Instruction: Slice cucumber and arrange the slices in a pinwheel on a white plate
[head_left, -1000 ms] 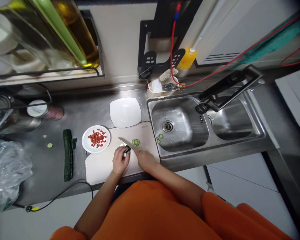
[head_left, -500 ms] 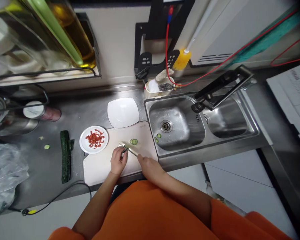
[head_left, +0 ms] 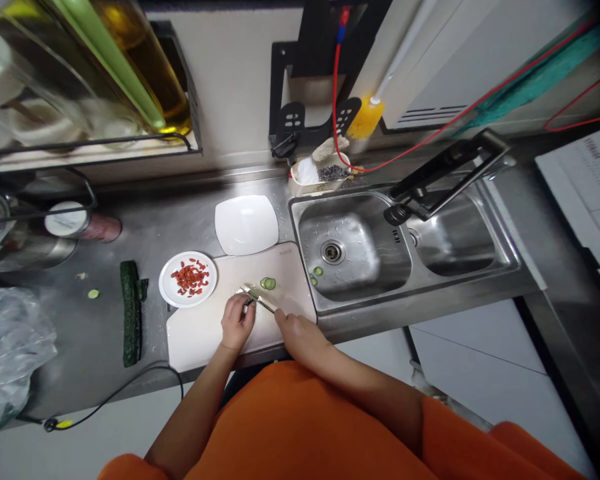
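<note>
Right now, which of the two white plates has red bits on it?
The round plate, left of the squarish plate: red pieces lie only on the round one.

Steel counter (head_left: pixel 87 343) beneath cutting board (head_left: pixel 200 340), dark cucumber (head_left: pixel 131 313) and, probably, clear plastic bag (head_left: pixel 15 350).

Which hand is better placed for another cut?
Probably the right hand: it holds the knife, blade beside the cucumber piece that the left hand holds on the cutting board.
</note>
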The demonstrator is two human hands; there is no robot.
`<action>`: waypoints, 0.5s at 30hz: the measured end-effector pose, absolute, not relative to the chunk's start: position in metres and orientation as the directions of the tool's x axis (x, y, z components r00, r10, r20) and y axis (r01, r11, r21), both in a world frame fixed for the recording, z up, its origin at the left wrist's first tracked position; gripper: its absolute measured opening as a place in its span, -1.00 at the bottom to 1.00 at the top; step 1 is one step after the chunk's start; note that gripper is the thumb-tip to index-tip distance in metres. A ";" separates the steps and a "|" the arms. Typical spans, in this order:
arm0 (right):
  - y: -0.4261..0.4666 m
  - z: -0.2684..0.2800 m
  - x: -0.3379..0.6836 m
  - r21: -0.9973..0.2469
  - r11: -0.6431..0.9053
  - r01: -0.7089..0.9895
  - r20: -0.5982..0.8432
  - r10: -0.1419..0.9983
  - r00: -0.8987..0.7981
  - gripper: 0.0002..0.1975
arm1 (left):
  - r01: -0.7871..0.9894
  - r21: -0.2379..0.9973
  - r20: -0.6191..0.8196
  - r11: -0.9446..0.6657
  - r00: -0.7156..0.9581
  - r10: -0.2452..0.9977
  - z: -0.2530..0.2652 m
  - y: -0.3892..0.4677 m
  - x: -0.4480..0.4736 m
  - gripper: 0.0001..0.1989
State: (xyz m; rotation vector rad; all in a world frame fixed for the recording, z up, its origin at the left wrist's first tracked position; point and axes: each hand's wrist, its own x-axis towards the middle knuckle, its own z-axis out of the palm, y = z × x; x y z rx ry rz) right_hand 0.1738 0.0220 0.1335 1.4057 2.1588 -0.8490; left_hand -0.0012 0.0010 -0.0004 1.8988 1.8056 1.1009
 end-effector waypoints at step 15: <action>0.031 0.118 0.166 -0.303 0.338 0.891 -0.615 0.645 -0.454 -0.65 | 0.696 0.693 0.333 -0.186 -0.081 0.939 0.003 0.003 -0.001 -0.85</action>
